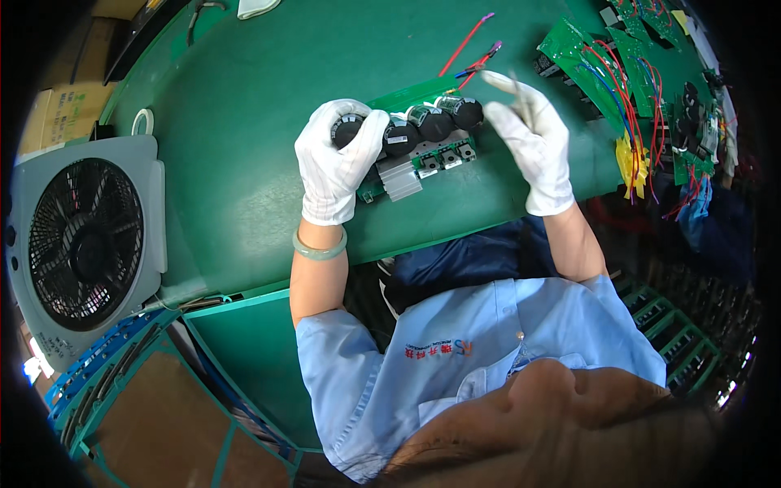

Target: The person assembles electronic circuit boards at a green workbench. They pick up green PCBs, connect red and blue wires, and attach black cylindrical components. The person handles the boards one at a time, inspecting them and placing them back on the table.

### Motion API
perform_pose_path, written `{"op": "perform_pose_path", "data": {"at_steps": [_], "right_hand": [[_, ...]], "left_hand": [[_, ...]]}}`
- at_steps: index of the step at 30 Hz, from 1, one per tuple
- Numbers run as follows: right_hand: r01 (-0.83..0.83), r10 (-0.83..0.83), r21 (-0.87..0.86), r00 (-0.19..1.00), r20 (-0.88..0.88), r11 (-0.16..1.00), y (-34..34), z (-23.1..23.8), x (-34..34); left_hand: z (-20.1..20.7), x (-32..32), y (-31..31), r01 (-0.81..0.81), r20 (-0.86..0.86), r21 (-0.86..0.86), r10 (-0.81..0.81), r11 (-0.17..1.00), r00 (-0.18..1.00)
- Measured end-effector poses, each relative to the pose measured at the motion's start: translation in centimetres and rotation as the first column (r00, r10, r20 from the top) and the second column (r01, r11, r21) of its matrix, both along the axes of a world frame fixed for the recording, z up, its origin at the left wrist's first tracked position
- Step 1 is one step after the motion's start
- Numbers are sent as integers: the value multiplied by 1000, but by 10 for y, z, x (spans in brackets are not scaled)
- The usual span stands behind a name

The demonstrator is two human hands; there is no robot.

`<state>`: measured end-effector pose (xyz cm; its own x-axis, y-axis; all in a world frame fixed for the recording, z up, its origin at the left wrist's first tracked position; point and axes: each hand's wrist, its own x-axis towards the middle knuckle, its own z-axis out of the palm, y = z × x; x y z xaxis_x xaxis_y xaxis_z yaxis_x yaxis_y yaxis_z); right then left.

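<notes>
- At centre frame, a gloved left hand (pixel 335 159) wraps over the left end of a green circuit board (pixel 416 150) lying on the green worktop (pixel 244 122) — its fingers are curled shut around the leftmost of a row of black cylindrical capacitors (pixel 435 122).
- The board's long axis runs from lower left to upper right, with a ribbed silver heat sink (pixel 400 179) along its near edge and red and blue wires (pixel 472 49) trailing off its upper-right end.
- The gloved right hand (pixel 530 142) hovers at that upper-right end, just beside the last capacitor; its fingers are pinched narrowly on a thin pale object, possibly tweezers — too slim to tell for certain.
- Both hands sit at opposite ends of the board; the left is the one actually bearing on it, the right touches only its far tip at most.
- A jade-coloured bangle (pixel 319 246) circles the left wrist.
- At upper right, more green boards with coloured wiring (pixel 618 73) lie spread out, well apart from the hands.
- A grey box fan (pixel 85 244) stands at the left edge of the frame.
</notes>
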<state>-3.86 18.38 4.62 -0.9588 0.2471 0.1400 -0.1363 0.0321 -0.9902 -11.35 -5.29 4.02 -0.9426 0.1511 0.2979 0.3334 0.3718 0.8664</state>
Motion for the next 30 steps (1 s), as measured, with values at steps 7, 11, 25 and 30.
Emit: {"op": "perform_pose_path", "data": {"at_steps": [7, 11, 25, 30], "right_hand": [[12, -41, 147, 981, 190, 989, 28, -25, -7], [24, -117, 321, 955, 272, 947, 32, -7, 7], [-213, 209, 328, 977, 46, 920, 25, 4, -12], [-383, 366, 457, 921, 129, 803, 7, 14, -28]], "left_hand": [[-1, 0, -4, -71, 228, 39, 61, 997, 972], [-4, 0, -3, -48, 293, 148, 2, 988, 956], [1, -14, -4, -77, 502, 276, -75, 958, 861], [3, -18, -6, -77, 525, 243, -64, 967, 848]]}}
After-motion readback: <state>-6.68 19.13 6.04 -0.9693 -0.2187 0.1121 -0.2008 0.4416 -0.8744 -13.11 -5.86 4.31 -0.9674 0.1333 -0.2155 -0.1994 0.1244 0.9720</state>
